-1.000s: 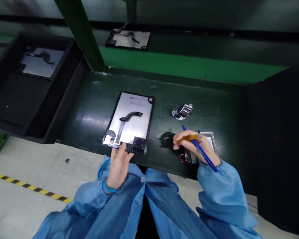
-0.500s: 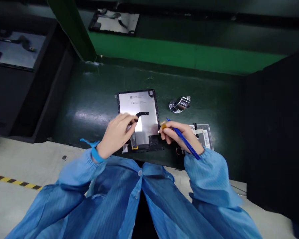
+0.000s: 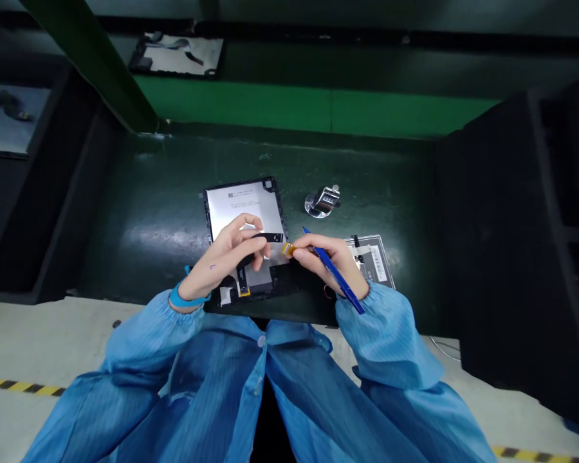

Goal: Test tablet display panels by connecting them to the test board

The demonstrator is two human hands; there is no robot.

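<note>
A display panel with a silvery back and black frame lies on the dark green bench. Over its lower half, my left hand pinches a black flex cable, whose free end points right. Close to that end, my right hand grips a small orange flex connector piece between thumb and fingertips. The two ends are nearly together; whether they touch I cannot tell. A blue pen-like tool is also tucked in my right hand, slanting back over the wrist.
A chrome tally counter stands behind my right hand. A flat battery-like part with a white label lies right of it. Another panel sits on the back ledge, and one more on the black rack at left. A dark box borders the right.
My left hand has lifted the black cable's end off the panel and turned palm inward. My right hand has brought the orange connector piece close to it. The camera view has shifted.
</note>
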